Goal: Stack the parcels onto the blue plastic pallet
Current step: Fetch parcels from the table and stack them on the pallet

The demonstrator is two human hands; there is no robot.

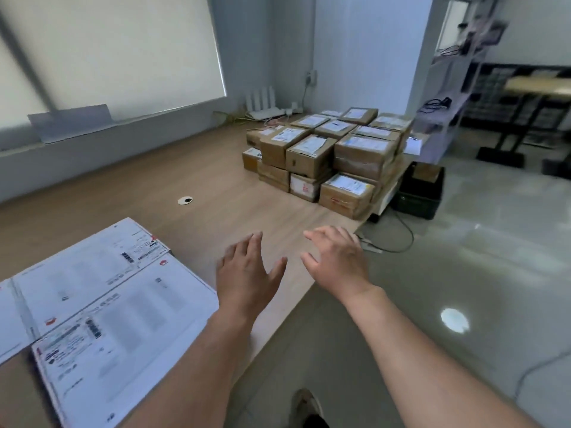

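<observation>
head view: my left hand (247, 273) and right hand (336, 261) are both spread wide, holding nothing, by the table (173, 168) edge. the parcels (327, 149) sit stacked at one o'clock, well apart from them. no blue pallet in view. i'd take a top near-corner parcel, one palm on each side, and lift it straight up so the neighbours don't shift.

Parcel labels (360, 143) — blurred; white box (123, 304) print — unreadable.
</observation>
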